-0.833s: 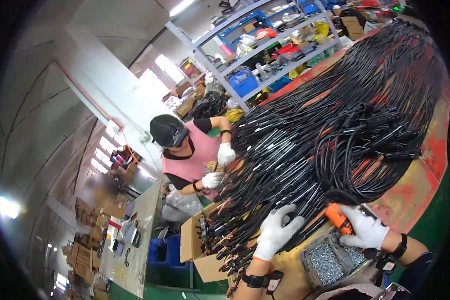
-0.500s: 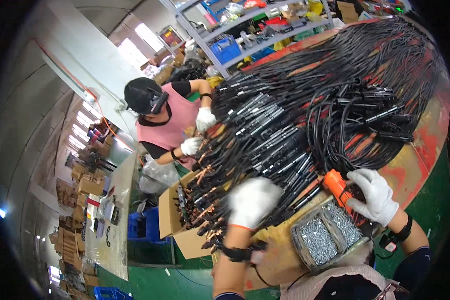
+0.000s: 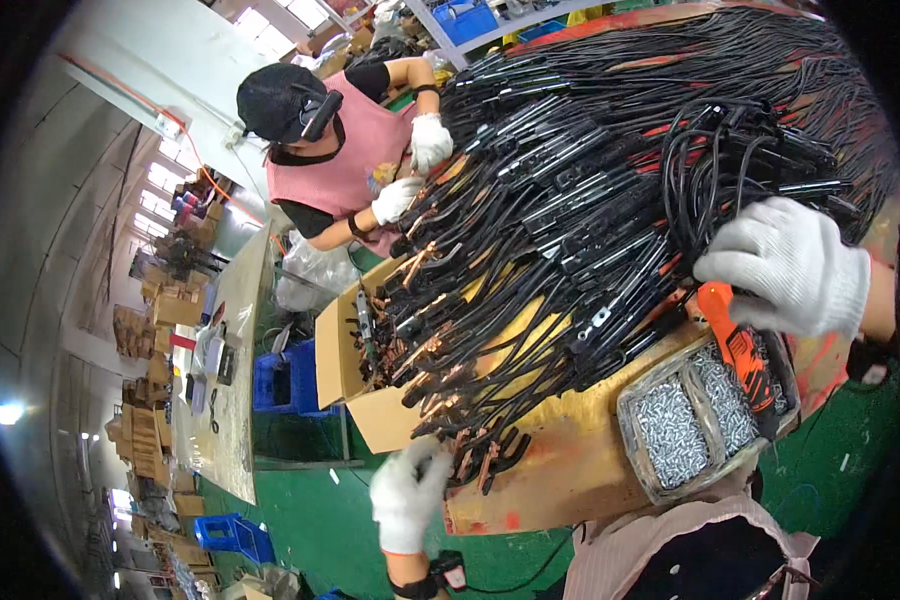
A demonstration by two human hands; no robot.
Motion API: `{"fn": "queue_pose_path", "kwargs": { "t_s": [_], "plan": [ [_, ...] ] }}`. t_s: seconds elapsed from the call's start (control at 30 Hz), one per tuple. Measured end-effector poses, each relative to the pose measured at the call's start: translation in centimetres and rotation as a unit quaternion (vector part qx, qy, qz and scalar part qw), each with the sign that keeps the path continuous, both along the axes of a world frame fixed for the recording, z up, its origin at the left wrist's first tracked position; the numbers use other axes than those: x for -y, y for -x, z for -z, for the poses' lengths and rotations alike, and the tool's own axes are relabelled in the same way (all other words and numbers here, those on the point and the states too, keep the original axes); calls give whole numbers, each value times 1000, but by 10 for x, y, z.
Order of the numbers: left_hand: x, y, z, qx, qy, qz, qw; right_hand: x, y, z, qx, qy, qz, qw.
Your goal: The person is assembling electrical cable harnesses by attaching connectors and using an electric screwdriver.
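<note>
My left hand [image 3: 410, 495], in a white glove, is at the table's near left edge. Its bent fingers are beside the black and copper clamp ends [image 3: 485, 460], a gap showing between them; I see nothing in them. My right hand [image 3: 790, 265], gloved too, hovers palm down by the black cables, thumb and fingers apart. Just below its fingers, an orange power tool [image 3: 735, 345] lies on a box of silver screws [image 3: 670, 440]. Many black clamp handles with silver metal parts [image 3: 610, 310] spread over the table between my hands.
Across the table on the left, a person [image 3: 340, 160] in a pink apron and white gloves handles clamp ends. An open cardboard box [image 3: 375, 420] stands against the table's left side. Behind it is a blue crate [image 3: 288, 380]. Long black cables [image 3: 650, 60] cover the far table.
My left hand has moved left and down, from above the handles to the clamp ends at the edge. My right hand has let go of the orange tool and risen to the right. The view has shifted.
</note>
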State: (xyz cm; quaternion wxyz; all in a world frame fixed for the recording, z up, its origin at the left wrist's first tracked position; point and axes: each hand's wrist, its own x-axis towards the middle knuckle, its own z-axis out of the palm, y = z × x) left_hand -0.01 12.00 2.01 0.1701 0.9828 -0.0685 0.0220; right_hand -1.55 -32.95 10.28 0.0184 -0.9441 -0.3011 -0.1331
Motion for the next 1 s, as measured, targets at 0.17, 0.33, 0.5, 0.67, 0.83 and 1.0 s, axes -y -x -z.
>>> {"fn": "queue_pose_path", "kwargs": {
  "t_s": [0.17,0.33,0.5,0.67,0.83,1.0],
  "plan": [
    [26,20,47,7,-57,151,987,-29,-49,38,-31,56,-31,997],
    [48,39,94,72,-281,191,938,-64,-101,113,-127,200,7,971],
    [48,40,100,64,-310,150,937,-65,-108,118,-127,233,24,964],
    [29,22,37,0,-226,161,961,-68,-111,111,-125,234,38,964],
    [23,2,6,-38,-186,160,969,-55,-118,101,-143,244,-13,959],
    [11,-17,22,-47,-158,144,976,-56,-104,90,-211,211,38,954]
  ]
}}
